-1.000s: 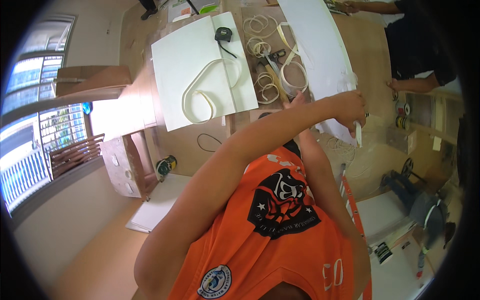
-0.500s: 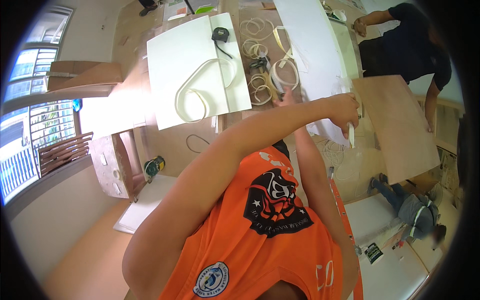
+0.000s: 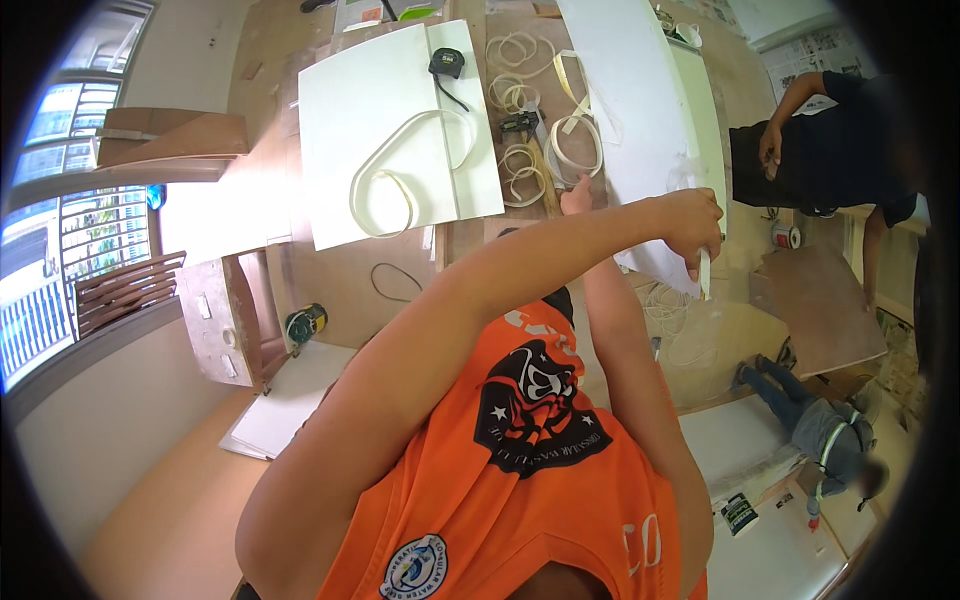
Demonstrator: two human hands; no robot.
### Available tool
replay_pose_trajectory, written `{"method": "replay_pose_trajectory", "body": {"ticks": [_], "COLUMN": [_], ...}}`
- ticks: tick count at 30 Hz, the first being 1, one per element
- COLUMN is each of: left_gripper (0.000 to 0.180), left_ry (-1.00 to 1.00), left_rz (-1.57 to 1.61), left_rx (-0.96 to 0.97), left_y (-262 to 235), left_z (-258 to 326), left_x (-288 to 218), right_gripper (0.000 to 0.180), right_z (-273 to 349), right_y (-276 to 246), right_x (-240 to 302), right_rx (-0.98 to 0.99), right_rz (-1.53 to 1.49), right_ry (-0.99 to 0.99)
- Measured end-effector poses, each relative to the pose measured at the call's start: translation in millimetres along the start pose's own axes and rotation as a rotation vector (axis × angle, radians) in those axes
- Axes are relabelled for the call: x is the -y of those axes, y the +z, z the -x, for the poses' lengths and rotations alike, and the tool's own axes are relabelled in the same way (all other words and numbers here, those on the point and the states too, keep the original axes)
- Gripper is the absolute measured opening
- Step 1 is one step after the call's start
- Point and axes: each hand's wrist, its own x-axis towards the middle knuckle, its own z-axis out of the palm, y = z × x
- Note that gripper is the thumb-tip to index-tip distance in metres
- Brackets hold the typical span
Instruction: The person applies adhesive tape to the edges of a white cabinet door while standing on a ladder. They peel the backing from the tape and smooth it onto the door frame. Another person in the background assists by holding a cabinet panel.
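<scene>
A narrow white piece (image 3: 704, 275) is held near the lower end of the long white panel (image 3: 630, 110), its tip left jutting below the left hand (image 3: 692, 222). It is judged to be light and thin, probably springy and easily creased if bent sharply — best pinched across its flat faces, between thumb and fingers. The panel is likely stiff and rather smooth, so it would be better gripped by its edges than by its face. The left hand is closed, the white piece being clasped in curled fingers and mostly hidden by the fist; whether the panel is also touched cannot be told. The right hand (image 3: 577, 196) is placed just beside a coil of pale strip (image 3: 599, 150), near a wooden handle (image 3: 551, 180) — whether anything is grasped there cannot be made out.
</scene>
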Motion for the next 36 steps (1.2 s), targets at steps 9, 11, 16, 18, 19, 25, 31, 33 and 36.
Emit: {"method": "replay_pose_trajectory", "body": {"ticks": [9,11,16,18,19,25,31,33,36], "left_gripper": [0.045,0.047,0.051,0.056,0.055,0.056,0.051,0.053,0.053], "left_ry": [0.062,0.057,0.046,0.044,0.036,0.027,0.024,0.03,0.088], "left_rz": [0.021,0.032,0.021,-0.02,-0.019,-0.018,0.03,0.034,0.004], "left_rx": [-0.057,-0.054,-0.02,0.016,0.044,0.195,0.311,0.351,0.357], "left_y": [8,8,10,11,11,12,6,1,1], "left_z": [-5,-6,-13,-18,-20,-37,-43,-46,-50], "left_x": [4,9,11,13,14,24,29,33,31], "right_gripper": [0.058,0.057,0.046,0.037,0.032,0.025,0.036,0.034,0.029], "right_z": [27,41,57,71,77,101,135,150,145], "right_y": [-100,-123,-160,-171,-175,-181,-187,-197,-193], "right_x": [74,100,112,113,114,85,73,75,73], "right_rx": [0.288,0.356,0.452,0.461,0.447,0.422,0.402,0.388,0.231], "right_rz": [-0.85,-1.234,-1.237,-1.197,-1.15,-1.036,-1.593,-1.336,-1.302], "right_ry": [0.093,0.107,-0.066,-0.142,-0.189,-0.37,-0.49,-0.483,-0.297]}}
